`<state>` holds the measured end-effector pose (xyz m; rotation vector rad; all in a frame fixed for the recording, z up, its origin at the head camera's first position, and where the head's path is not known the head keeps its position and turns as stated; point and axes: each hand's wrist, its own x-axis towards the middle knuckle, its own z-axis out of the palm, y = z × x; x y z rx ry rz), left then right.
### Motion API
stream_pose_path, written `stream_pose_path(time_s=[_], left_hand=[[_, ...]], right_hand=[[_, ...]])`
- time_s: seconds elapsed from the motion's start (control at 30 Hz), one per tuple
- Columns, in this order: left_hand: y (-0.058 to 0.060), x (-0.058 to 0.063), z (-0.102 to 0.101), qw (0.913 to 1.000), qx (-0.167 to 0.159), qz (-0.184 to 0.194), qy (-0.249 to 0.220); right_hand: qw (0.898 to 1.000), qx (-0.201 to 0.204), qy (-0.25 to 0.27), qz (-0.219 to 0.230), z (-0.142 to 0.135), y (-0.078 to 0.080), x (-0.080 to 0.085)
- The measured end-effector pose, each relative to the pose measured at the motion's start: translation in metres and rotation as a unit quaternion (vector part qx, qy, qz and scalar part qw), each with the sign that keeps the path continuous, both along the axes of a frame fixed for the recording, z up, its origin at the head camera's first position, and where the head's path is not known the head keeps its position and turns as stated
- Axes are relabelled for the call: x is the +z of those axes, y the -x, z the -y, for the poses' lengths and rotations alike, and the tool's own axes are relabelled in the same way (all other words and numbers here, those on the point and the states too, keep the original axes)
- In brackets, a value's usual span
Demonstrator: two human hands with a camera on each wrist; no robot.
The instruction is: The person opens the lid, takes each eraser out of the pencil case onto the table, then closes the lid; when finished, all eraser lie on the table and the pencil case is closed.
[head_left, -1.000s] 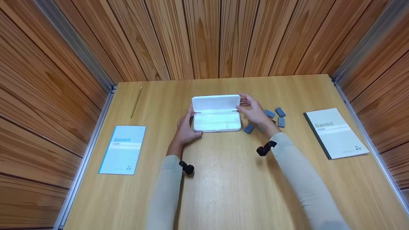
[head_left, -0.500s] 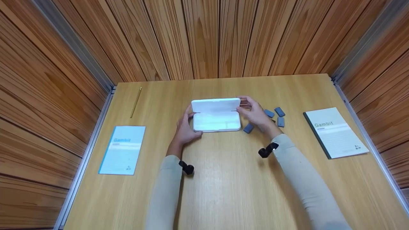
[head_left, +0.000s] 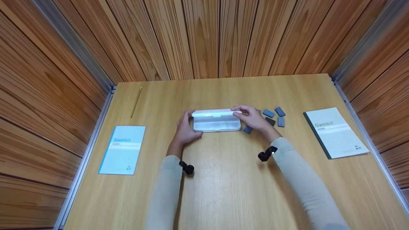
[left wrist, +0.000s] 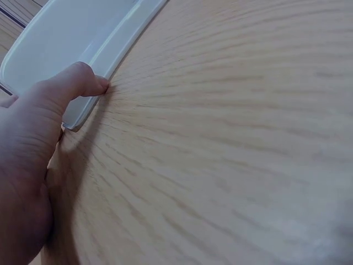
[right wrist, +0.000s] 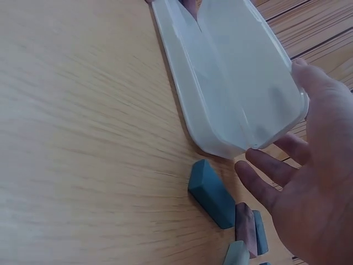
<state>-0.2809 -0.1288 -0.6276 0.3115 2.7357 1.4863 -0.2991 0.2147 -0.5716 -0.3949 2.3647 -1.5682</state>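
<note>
A white hinged pencil case (head_left: 216,126) lies on the table with its lid (head_left: 211,113) partly raised. My left hand (head_left: 186,129) grips the case's left end, the thumb at the front edge and the fingers around the back corner. In the left wrist view that thumb bends against the base's rim. At the other end, my right hand (head_left: 252,118) pinches the lid's right corner. The right wrist view shows the thumb on the lid's edge, the other fingers below near the hinge, and the bare white interior (right wrist: 220,83).
Several small blue-grey blocks (head_left: 280,111) and a dark one (head_left: 270,121) lie beside my right hand. A Gambit notebook (head_left: 337,132) is at the right, another pale blue notebook (head_left: 123,150) at the left. Behind the latter lies a thin gold-coloured stick (head_left: 136,102). Wooden panels (head_left: 204,41) enclose the table.
The lid has swung down toward the base, from well raised to partly lowered. My right hand has moved slightly toward me with it; the left hand has stayed put.
</note>
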Motion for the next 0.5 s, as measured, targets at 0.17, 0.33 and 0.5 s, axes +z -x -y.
stream_pose_path(time_s=[0.17, 0.33, 0.5], left_hand=[[-0.0013, -0.0012, 0.0009, 0.9998, -0.014, -0.017, -0.003], [-0.0029, -0.0014, 0.001, 0.9997, -0.019, -0.013, 0.0], [-0.0035, -0.0006, 0.0008, 0.9998, -0.015, -0.002, 0.009]], right_hand=[[1.0, 0.017, 0.003, -0.007, -0.0012, -0.0032, -0.0025], [0.999, 0.035, -0.016, -0.015, -0.003, -0.0061, -0.0054], [0.998, 0.043, -0.045, -0.026, -0.0039, -0.007, -0.0083]])
